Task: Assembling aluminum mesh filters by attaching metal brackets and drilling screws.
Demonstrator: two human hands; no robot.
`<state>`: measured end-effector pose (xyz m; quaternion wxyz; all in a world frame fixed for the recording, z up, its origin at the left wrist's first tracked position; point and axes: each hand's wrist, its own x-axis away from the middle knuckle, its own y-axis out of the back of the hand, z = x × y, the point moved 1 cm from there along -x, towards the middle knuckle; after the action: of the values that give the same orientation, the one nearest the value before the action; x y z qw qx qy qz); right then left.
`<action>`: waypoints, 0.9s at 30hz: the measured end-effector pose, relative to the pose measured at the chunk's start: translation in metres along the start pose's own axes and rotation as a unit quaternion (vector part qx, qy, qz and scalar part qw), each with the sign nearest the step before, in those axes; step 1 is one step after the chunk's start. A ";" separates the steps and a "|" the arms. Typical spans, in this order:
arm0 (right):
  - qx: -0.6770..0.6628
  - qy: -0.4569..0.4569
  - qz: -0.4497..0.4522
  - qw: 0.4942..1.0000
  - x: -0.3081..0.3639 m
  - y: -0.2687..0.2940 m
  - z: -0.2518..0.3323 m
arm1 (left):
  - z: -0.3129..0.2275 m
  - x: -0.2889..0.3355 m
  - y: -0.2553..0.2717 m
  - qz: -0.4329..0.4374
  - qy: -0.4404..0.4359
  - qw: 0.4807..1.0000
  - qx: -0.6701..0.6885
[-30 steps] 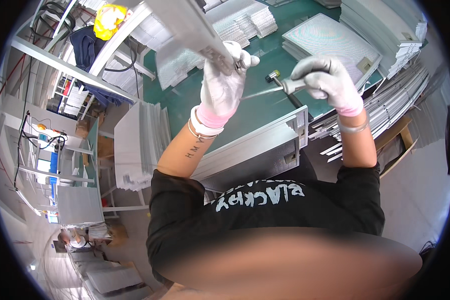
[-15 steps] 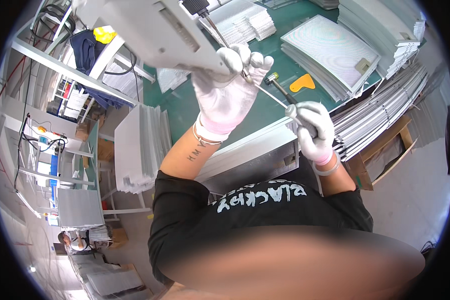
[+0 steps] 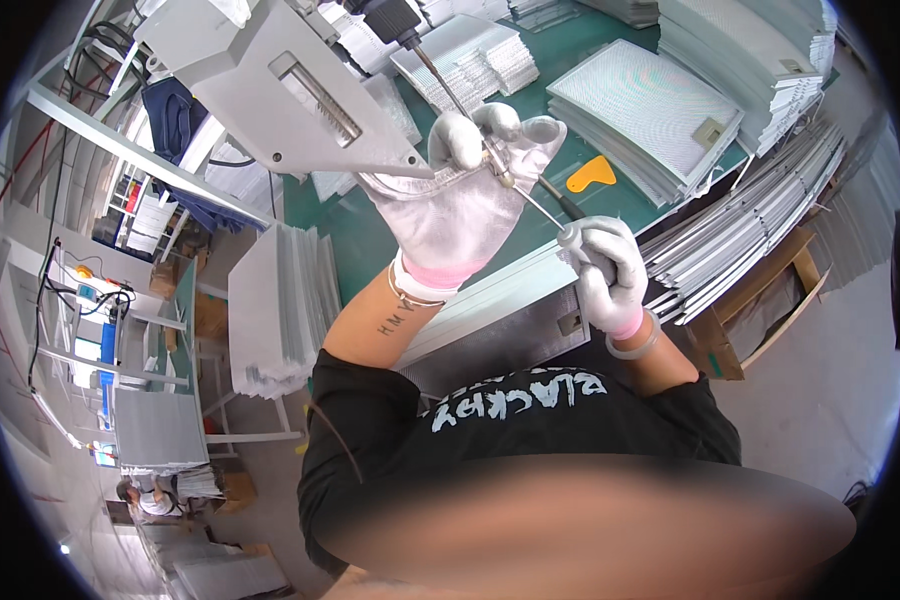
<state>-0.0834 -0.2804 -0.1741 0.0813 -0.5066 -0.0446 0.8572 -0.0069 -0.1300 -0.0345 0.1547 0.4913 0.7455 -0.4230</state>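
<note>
My left hand (image 3: 460, 195), in a white glove, is closed around the lower end of a thin metal rod (image 3: 440, 80). The rod runs down from a black fitting (image 3: 392, 20) beside a light grey machine housing (image 3: 300, 95). In my gloved right hand (image 3: 612, 275) is a screwdriver (image 3: 570, 238) with a pale handle, its thin shaft slanting up toward the rod's end by my left fingers. Whether the screwdriver's tip touches the rod is hidden. Behind the hands lies a dark tool handle (image 3: 562, 199) on the green tabletop (image 3: 360, 235).
An orange scraper (image 3: 592, 175) lies right of my left hand. Stacks of mesh panels (image 3: 645, 115) cover the table's far right, with more panels (image 3: 285, 305) standing at left. A cardboard box (image 3: 760, 310) sits at lower right. Another person (image 3: 152, 498) is far off at lower left.
The view has shifted and more of the machine housing shows. My left hand now covers the head of the hammer on the table. Both hands keep their grips.
</note>
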 end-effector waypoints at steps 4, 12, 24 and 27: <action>-0.093 -0.041 -0.018 0.995 -0.008 -0.010 -0.003 | -0.004 -0.002 0.006 0.050 0.000 0.999 -0.007; -0.638 -0.437 -0.013 0.634 -0.019 -0.021 -0.016 | -0.007 0.000 0.007 0.025 -0.068 0.996 -0.057; -0.570 -0.446 0.031 0.689 -0.044 0.003 -0.024 | -0.003 -0.001 0.011 0.006 -0.105 0.989 -0.106; -0.409 -0.344 0.029 0.845 -0.037 -0.007 -0.023 | 0.000 -0.006 0.013 0.021 -0.121 0.984 -0.128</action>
<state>-0.0447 -0.2805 -0.1524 -0.1789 -0.1672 -0.4011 0.8827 0.0073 -0.1313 -0.0368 0.3145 0.4279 0.7589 -0.3769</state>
